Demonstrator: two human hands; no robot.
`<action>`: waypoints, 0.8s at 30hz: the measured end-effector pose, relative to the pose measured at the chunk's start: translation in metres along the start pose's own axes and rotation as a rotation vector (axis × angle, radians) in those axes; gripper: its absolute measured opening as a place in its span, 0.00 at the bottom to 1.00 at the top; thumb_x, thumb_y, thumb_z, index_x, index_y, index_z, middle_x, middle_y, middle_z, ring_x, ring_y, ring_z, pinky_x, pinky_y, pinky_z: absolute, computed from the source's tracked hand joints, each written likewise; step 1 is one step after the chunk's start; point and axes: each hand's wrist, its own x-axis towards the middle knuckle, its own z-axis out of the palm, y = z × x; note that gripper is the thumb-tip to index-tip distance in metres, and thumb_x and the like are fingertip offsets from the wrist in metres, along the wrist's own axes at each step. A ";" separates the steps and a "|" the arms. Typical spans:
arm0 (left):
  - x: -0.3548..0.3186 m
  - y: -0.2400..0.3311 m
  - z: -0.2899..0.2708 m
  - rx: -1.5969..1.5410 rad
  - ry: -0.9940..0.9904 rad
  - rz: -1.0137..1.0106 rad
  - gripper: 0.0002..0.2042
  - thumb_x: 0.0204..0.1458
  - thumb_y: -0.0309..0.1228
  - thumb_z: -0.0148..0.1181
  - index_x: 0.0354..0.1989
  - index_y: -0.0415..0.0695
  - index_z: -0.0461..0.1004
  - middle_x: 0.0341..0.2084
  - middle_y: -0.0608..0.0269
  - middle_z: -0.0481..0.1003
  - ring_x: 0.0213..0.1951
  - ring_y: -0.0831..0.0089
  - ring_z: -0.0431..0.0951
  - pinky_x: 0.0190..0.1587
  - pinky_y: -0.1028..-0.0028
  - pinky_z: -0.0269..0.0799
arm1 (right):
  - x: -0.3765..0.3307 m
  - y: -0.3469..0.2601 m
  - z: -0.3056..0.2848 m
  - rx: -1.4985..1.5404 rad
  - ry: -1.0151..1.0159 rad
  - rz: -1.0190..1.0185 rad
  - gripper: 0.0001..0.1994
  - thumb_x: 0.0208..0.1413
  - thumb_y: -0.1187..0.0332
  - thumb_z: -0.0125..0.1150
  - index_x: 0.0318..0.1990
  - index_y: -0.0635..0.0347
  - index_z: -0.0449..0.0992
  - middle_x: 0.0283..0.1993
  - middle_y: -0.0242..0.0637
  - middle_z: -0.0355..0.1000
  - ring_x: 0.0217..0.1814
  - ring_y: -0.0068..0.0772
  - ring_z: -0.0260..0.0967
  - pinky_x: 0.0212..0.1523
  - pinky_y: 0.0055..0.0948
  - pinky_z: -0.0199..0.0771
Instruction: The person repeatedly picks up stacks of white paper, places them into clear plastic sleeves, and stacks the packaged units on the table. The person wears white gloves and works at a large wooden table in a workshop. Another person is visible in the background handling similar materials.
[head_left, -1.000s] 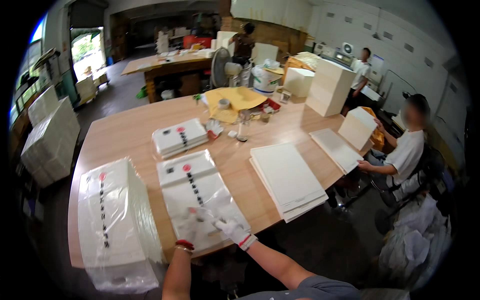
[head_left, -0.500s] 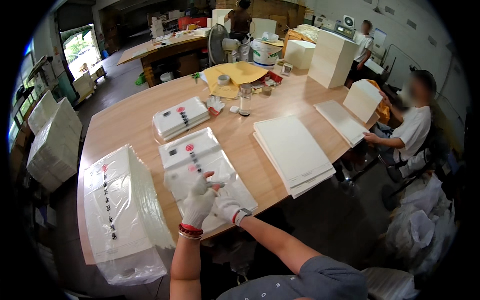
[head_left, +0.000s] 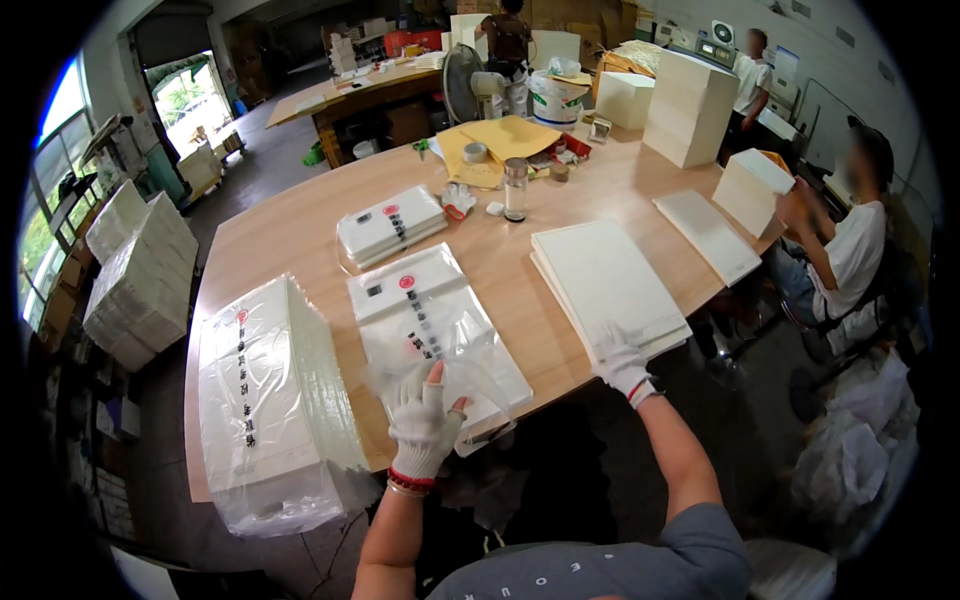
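My left hand [head_left: 424, 425], in a white glove with bare thumb and fingertip showing, lies over the near part of the clear printed plastic bags [head_left: 408, 300]. Its thumb and forefinger are apart, and thin film bulges up beside them. To the right, my gloved right hand [head_left: 622, 364] rests on the near left corner of a stack of white paper sheets [head_left: 600, 268], its fingers stretched out and somewhat blurred. At my left stands a tall stack of white sheets in printed clear plastic [head_left: 262, 370]. Beyond the bags lies a smaller pile of printed packs [head_left: 395, 222].
A glass bottle [head_left: 515, 190], a spare glove [head_left: 459, 200], yellow paper [head_left: 510, 135] and tape rolls [head_left: 475, 153] sit farther back on the table [head_left: 290, 240]. White paper blocks [head_left: 690, 110] stand at the far right, near a seated person [head_left: 850, 240].
My right hand has left the left hand and moved right onto the paper stack. My left hand has spread its fingers over the bags. The whole view has shifted slightly.
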 end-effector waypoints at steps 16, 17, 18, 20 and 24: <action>-0.086 0.088 0.141 -2.298 -0.776 -1.278 0.22 0.55 0.41 0.52 0.55 0.43 0.62 0.49 0.58 0.69 0.49 0.67 0.70 0.53 0.66 0.66 | -0.067 -0.085 -0.124 -0.083 0.043 -0.504 0.10 0.52 0.60 0.53 0.26 0.53 0.73 0.27 0.42 0.71 0.28 0.41 0.71 0.24 0.38 0.70; -0.080 0.091 0.133 -1.992 -0.833 -1.361 0.22 0.54 0.40 0.53 0.54 0.43 0.63 0.49 0.59 0.69 0.48 0.68 0.70 0.52 0.67 0.66 | -0.083 -0.088 -0.116 0.181 -0.032 -0.564 0.09 0.53 0.60 0.52 0.29 0.53 0.74 0.28 0.41 0.71 0.31 0.39 0.71 0.27 0.36 0.71; -0.074 0.095 0.118 -1.675 -0.876 -1.424 0.21 0.54 0.39 0.53 0.54 0.43 0.63 0.48 0.60 0.69 0.47 0.69 0.71 0.51 0.68 0.66 | -0.094 -0.091 -0.113 0.452 -0.107 -0.611 0.10 0.54 0.60 0.52 0.32 0.53 0.75 0.30 0.41 0.71 0.34 0.36 0.71 0.30 0.34 0.72; -0.093 0.084 0.105 -1.313 -0.899 -0.929 0.19 0.49 0.35 0.52 0.49 0.39 0.67 0.36 0.60 0.73 0.36 0.73 0.72 0.37 0.74 0.68 | -0.112 -0.044 -0.082 0.541 -0.122 -0.456 0.14 0.58 0.59 0.45 0.39 0.58 0.73 0.33 0.37 0.72 0.38 0.30 0.69 0.36 0.30 0.72; -0.105 0.067 0.089 -0.876 -0.994 -0.711 0.28 0.46 0.39 0.53 0.56 0.40 0.59 0.41 0.53 0.71 0.42 0.62 0.71 0.47 0.68 0.64 | -0.144 0.007 -0.003 0.898 -0.082 0.169 0.19 0.62 0.55 0.38 0.44 0.60 0.70 0.34 0.36 0.71 0.35 0.28 0.68 0.34 0.28 0.72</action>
